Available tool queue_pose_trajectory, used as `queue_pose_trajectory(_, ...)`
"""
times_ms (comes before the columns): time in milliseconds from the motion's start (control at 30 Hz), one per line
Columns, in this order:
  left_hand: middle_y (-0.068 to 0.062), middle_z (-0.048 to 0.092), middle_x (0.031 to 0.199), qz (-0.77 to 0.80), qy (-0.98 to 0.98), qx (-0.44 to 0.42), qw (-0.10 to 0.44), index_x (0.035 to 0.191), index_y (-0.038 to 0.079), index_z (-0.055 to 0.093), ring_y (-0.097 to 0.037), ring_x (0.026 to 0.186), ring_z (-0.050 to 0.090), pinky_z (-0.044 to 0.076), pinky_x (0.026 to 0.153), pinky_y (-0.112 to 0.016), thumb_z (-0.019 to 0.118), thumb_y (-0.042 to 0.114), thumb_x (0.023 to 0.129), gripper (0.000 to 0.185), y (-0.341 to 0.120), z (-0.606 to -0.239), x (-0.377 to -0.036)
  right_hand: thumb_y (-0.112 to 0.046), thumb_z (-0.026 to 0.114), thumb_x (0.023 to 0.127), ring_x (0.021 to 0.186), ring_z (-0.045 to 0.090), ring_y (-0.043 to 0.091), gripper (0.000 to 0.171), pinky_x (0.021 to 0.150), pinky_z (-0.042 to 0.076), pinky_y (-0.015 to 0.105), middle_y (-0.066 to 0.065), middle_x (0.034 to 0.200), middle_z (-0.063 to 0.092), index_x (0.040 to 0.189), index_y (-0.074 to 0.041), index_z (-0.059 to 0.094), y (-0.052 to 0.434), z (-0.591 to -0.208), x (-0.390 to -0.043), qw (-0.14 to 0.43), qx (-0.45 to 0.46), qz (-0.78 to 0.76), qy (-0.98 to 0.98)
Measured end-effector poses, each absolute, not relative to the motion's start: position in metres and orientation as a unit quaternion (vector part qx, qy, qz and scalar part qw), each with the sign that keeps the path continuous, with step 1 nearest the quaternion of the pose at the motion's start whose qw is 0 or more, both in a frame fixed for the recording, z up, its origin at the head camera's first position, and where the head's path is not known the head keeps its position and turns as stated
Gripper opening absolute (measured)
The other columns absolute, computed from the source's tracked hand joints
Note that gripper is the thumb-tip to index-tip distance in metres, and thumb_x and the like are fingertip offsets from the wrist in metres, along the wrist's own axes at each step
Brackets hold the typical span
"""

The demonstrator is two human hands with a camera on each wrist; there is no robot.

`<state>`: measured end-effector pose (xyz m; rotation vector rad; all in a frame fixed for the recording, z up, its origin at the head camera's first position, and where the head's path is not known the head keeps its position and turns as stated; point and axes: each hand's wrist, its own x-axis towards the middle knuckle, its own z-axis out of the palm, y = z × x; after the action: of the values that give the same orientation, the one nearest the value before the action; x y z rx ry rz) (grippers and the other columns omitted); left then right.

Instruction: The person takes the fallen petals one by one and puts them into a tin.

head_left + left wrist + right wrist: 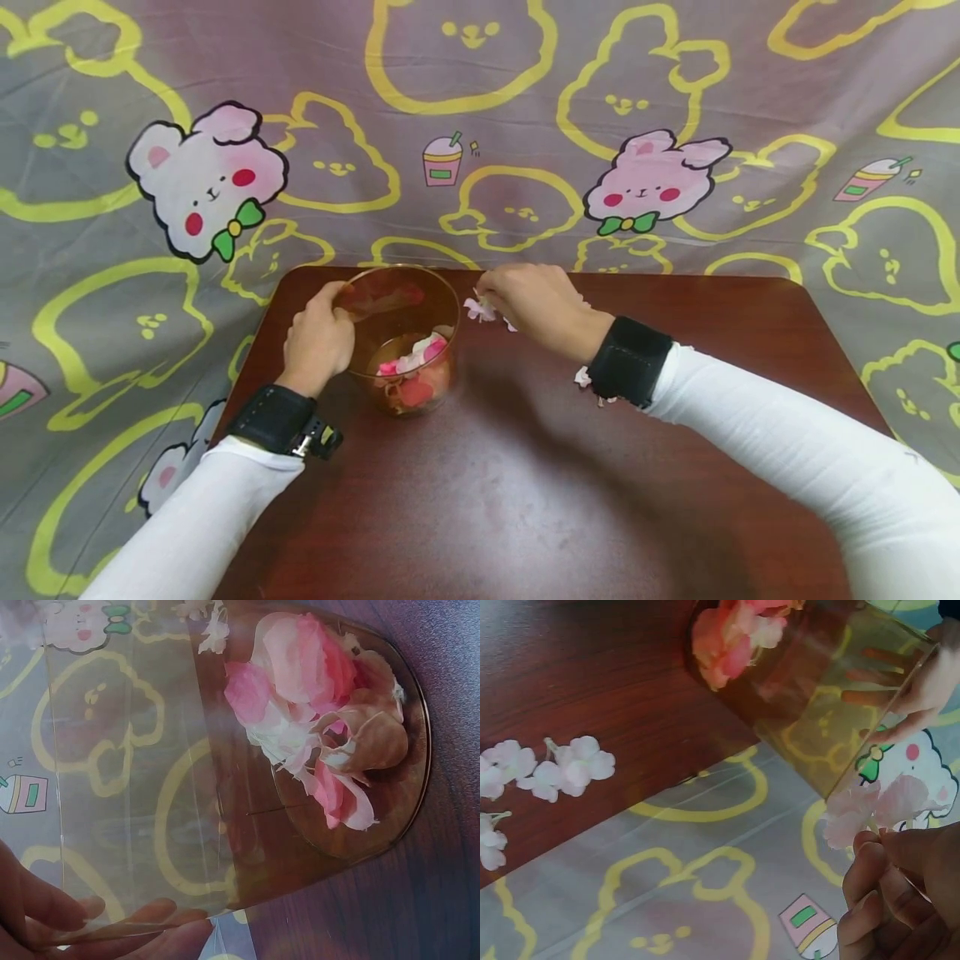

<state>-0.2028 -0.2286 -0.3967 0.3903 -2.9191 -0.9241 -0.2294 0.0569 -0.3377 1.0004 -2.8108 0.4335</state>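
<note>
A clear amber-tinted container stands on the table with pink, white and cream petals and flower heads in its bottom. My left hand grips its wall at the left, near the rim, with the thumb on one side and fingers on the other. To the right of the container, my right hand pinches a pale pink artificial blossom by its short stem between thumb and fingertips. In the right wrist view the blossom appears near the container's rim, apart from the table.
More pale pink blossoms lie on the dark wood table, partly hidden behind my right hand and wrist in the head view. A grey cloth with yellow bear outlines hangs behind the table.
</note>
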Motion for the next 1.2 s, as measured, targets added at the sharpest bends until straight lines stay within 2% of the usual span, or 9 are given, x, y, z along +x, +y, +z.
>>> queue_pose_trajectory(400, -0.022, 0.063, 0.130, -0.305, -0.943, 0.129, 0.023, 0.149, 0.022, 0.046, -0.037, 0.079, 0.060, 0.038, 0.057, -0.039, 0.030, 0.021, 0.105, 0.046, -0.227, -0.396, -0.201, -0.016, 0.060, 0.100, 0.090, 0.067, 0.014, 0.019, 0.072, 0.054, 0.037, -0.005, 0.103, 0.075, 0.114, -0.017, 0.074, 0.024, -0.334, -0.224, 0.062, 0.371, 0.137, -0.916)
queue_pose_trajectory(700, -0.022, 0.063, 0.130, -0.304, -0.944, 0.128, 0.026, 0.147, 0.023, 0.047, -0.041, 0.087, 0.062, 0.040, 0.060, -0.042, 0.030, 0.021, 0.105, 0.046, -0.227, -0.396, -0.202, -0.016, 0.059, 0.099, 0.085, 0.062, 0.010, 0.016, 0.072, 0.051, 0.035, -0.010, 0.094, 0.069, 0.107, -0.022, 0.072, 0.002, -0.340, -0.222, 0.035, 0.371, 0.126, -0.920)
queue_pose_trajectory(933, -0.022, 0.063, 0.132, -0.304, -0.943, 0.130, 0.025, 0.148, 0.023, 0.047, -0.041, 0.087, 0.062, 0.040, 0.060, -0.042, 0.030, 0.021, 0.105, 0.046, -0.227, -0.397, -0.201, -0.015, 0.058, 0.100, 0.094, 0.068, 0.011, 0.024, 0.072, 0.054, 0.036, -0.010, 0.108, 0.074, 0.118, -0.025, 0.072, -0.011, -0.342, -0.218, 0.007, 0.374, 0.096, -0.923)
queue_pose_trajectory(1100, -0.022, 0.063, 0.131, -0.306, -0.943, 0.129, 0.025, 0.147, 0.023, 0.047, -0.039, 0.084, 0.062, 0.040, 0.059, -0.040, 0.030, 0.021, 0.105, 0.046, -0.227, -0.395, -0.201, -0.016, 0.058, 0.101, 0.095, 0.068, 0.012, 0.038, 0.068, 0.054, 0.035, -0.009, 0.113, 0.074, 0.136, -0.029, 0.063, -0.013, -0.340, -0.219, -0.003, 0.366, 0.072, -0.928)
queue_pose_trajectory(1200, -0.021, 0.063, 0.132, -0.308, -0.942, 0.129, 0.023, 0.148, 0.024, 0.047, -0.040, 0.086, 0.062, 0.040, 0.060, -0.041, 0.030, 0.021, 0.105, 0.046, -0.228, -0.395, -0.202, -0.019, 0.061, 0.100, 0.095, 0.068, 0.013, 0.039, 0.070, 0.054, 0.035, -0.007, 0.112, 0.074, 0.137, -0.027, 0.062, -0.011, -0.336, -0.222, -0.006, 0.360, 0.086, -0.929)
